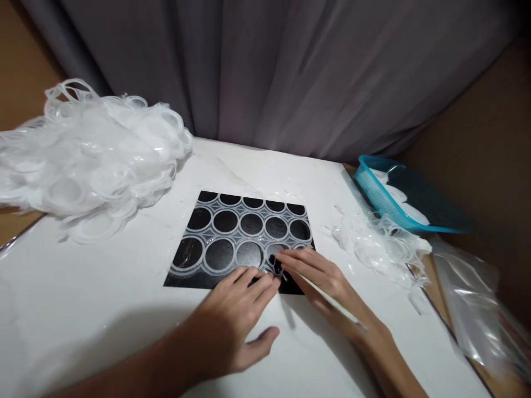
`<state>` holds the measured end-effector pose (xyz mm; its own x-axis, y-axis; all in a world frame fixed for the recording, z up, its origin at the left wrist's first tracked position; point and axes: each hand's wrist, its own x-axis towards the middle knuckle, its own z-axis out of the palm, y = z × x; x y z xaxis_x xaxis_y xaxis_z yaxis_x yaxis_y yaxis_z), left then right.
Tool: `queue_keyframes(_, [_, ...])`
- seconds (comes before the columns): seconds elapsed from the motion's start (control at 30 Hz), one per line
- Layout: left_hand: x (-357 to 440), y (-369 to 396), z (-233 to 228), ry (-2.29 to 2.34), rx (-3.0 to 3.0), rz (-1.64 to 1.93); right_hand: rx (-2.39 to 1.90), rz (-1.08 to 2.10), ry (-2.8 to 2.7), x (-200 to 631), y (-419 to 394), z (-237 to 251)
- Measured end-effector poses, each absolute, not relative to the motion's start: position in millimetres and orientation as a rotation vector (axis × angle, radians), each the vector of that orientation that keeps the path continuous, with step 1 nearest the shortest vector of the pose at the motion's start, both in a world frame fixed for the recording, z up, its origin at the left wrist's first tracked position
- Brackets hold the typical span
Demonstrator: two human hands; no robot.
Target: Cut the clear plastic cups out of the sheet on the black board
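Note:
A clear plastic sheet with rows of white-edged circles (257, 241) lies on a black mat (186, 280) in the middle of the table. My left hand (244, 301) rests on the mat's near edge, fingers stretched out and thumb apart, its fingertips pressing near a circle in the front row. At the front right of the sheet, my right hand (321, 273) is closed round a thin white pen-like tool (338, 305). Its working end is at that same circle, partly hidden by my fingers, so I cannot tell the tip's kind.
A large heap of clear plastic ring scraps (108, 155) covers the back left. A smaller scrap pile (377, 243) lies at the right. Beyond it, a blue basket (373, 188) holds several white discs (415, 214). Clear plastic bags (467, 298) lie beside the table's right edge; a grey curtain (257, 72) hangs behind.

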<state>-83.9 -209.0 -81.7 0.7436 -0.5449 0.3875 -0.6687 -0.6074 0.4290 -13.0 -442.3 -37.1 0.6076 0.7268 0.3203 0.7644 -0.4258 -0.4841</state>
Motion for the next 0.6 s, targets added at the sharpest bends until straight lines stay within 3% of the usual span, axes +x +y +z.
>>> queue_keyframes(0.37, [-93.5,-195.8,-70.2,-1.094,2.479,0.307,-2.135,0.443,-0.741,-12.5,-462.8,-8.2])
queue_keyframes(0.6, [-106.3,-173.3,-87.9,-0.897,2.627,0.636,-2.067,0.26,-0.817,-15.2,-421.3,-14.3])
